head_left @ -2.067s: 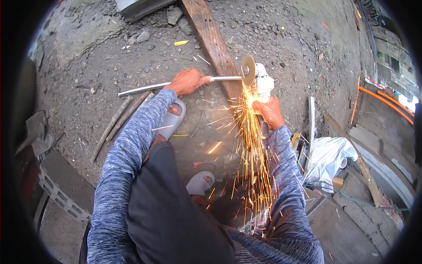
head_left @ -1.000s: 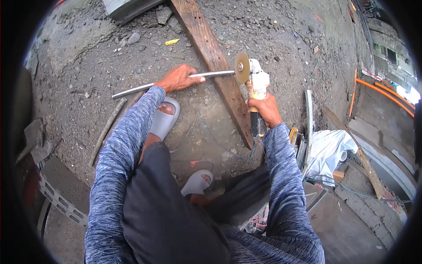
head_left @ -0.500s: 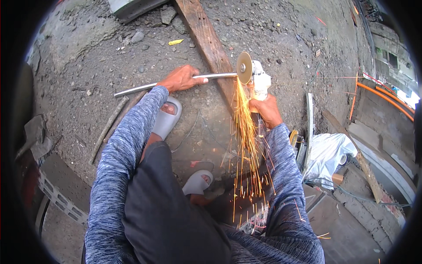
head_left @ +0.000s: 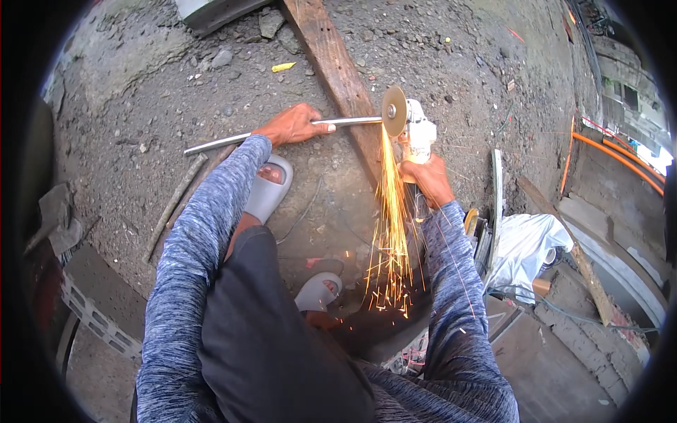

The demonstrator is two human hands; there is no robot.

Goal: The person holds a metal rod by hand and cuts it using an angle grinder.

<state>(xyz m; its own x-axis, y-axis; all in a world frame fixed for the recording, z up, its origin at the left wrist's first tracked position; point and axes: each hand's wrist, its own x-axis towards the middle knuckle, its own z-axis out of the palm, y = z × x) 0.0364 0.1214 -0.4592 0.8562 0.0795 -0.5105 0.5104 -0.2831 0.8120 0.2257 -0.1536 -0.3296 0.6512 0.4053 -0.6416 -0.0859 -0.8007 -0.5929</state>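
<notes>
My left hand [head_left: 296, 125] is closed around a thin metal rod [head_left: 218, 143], pressing it down with the thumb along it. The rod's right end lies over a brown wooden plank [head_left: 337, 67] and meets the disc [head_left: 394, 111] of an angle grinder [head_left: 422, 135]. My right hand [head_left: 429, 178] is wrapped round the grinder's body, below its pale head. A stream of orange sparks [head_left: 391, 211] falls from the contact point toward my right forearm and legs. Whether the rod is cut through cannot be made out behind the disc.
My sandalled feet stand on gritty ground, the grey sandal [head_left: 269, 189] close under the rod. At right lie a white sheet [head_left: 527, 247], a metal strip [head_left: 496, 204] and a wooden stick [head_left: 578, 261]. A hollow block [head_left: 99, 314] sits at lower left; a concrete piece [head_left: 211, 15] at the top.
The grinder and its disc have shifted very slightly to the right and down. The spark stream is narrower and reaches less far toward me. My left hand stays on the rod.
</notes>
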